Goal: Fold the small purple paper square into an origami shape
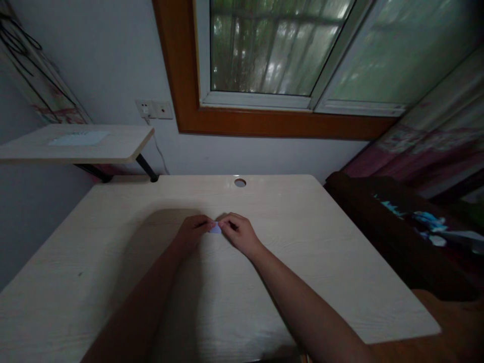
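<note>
A small pale purple piece of paper (216,229) lies on the light wooden desk (113,242), near its middle. My left hand (193,230) pinches its left side with curled fingers. My right hand (238,233) pinches its right side, fingertips pressed together on the paper. The two hands meet over it, so most of the paper is hidden.
A round cable hole (240,182) sits at the desk's far edge. A raised shelf (75,143) stands at the back left, under a wall socket (154,109). A window (280,50) is behind. A dark wooden bed frame (397,237) borders the desk's right side.
</note>
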A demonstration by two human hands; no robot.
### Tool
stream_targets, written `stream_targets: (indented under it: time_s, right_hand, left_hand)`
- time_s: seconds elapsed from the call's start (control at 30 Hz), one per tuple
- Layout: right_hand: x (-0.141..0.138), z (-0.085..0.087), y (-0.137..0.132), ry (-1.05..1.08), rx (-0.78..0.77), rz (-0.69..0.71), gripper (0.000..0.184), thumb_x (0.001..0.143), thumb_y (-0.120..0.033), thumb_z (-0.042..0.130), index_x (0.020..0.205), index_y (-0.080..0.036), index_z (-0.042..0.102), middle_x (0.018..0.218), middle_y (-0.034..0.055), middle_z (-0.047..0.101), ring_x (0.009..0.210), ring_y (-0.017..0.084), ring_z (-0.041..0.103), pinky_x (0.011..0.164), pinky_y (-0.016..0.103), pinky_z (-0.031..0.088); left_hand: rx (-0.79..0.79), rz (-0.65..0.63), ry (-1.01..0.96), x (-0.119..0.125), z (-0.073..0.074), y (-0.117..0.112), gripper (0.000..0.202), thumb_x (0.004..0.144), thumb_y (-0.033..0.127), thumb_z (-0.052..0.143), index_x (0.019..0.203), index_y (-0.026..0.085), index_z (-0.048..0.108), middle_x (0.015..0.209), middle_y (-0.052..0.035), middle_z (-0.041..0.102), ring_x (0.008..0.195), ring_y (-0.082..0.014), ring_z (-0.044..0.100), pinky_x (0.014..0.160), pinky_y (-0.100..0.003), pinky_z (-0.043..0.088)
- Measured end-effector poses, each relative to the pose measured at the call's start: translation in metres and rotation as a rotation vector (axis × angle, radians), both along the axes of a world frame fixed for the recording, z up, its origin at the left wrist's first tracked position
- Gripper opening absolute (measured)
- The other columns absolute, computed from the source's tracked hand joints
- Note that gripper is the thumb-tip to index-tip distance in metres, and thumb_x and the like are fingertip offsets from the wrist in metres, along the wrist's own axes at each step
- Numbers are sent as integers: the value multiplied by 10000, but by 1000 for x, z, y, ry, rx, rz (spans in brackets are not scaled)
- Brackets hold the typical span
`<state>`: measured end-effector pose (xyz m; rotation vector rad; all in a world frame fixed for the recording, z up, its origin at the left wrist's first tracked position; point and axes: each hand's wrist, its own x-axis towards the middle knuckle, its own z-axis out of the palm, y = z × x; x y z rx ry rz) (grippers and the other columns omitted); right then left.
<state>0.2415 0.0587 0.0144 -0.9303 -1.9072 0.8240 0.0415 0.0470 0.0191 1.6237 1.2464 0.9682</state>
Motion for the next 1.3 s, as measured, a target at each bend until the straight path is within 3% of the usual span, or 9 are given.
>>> stream_targets:
  time_s: [0.17, 0.4, 0.73, 0.87, 1.0, 1.3]
  right_hand:
    - [1, 1, -1, 12, -15, -12, 140, 906, -251, 599, 842, -196, 711, 763, 22, 659, 705, 146, 592, 662, 252, 429]
    - [3, -2, -5, 27, -46, -110, 168, 891, -289, 608, 841, -195, 738, 741, 21, 664, 674, 148, 575, 622, 250, 411]
    - [1, -3, -8, 60, -140, -219, 205, 878, -324, 598, 837, -186, 744, 817, 39, 722, 721, 165, 620, 714, 272, 478]
    - [0, 0, -12, 25, -128, -204, 206, 880, -322, 588, 847, -194, 747, 831, 37, 727, 751, 169, 630, 748, 278, 479]
    - [0, -1, -27, 15, -157, -148, 203, 887, -320, 581, 860, -203, 745, 856, 34, 730, 763, 164, 635, 740, 272, 478]
    - [8, 5, -76, 107, -284, -40, 193, 877, -353, 625, 853, -197, 735, 819, 33, 722, 726, 157, 628, 689, 260, 471]
  left_hand:
    - [12, -18, -30, -1, -3, -1, 281, 846, 383, 580, 745, 155, 710, 708, -19, 674, 719, -174, 605, 705, -260, 447]
    - [38, -1, 71, 2, 1, -4, 303, 869, 417, 576, 819, 161, 731, 749, -23, 715, 736, -175, 650, 717, -259, 469]
    - [1, 53, 126, 9, 7, -8, 280, 830, 421, 613, 820, 173, 744, 763, -29, 753, 749, -182, 675, 711, -266, 477]
    - [-70, 90, 59, 9, 9, -11, 286, 818, 430, 603, 796, 168, 714, 731, -33, 734, 600, -143, 626, 617, -250, 465]
    - [-183, 24, 6, 1, 14, -24, 308, 807, 454, 611, 767, 157, 681, 709, -32, 707, 496, -110, 563, 519, -232, 419]
    - [-207, -86, 67, -3, 23, -65, 324, 852, 458, 572, 806, 162, 696, 607, -1, 639, 538, -121, 567, 547, -228, 398]
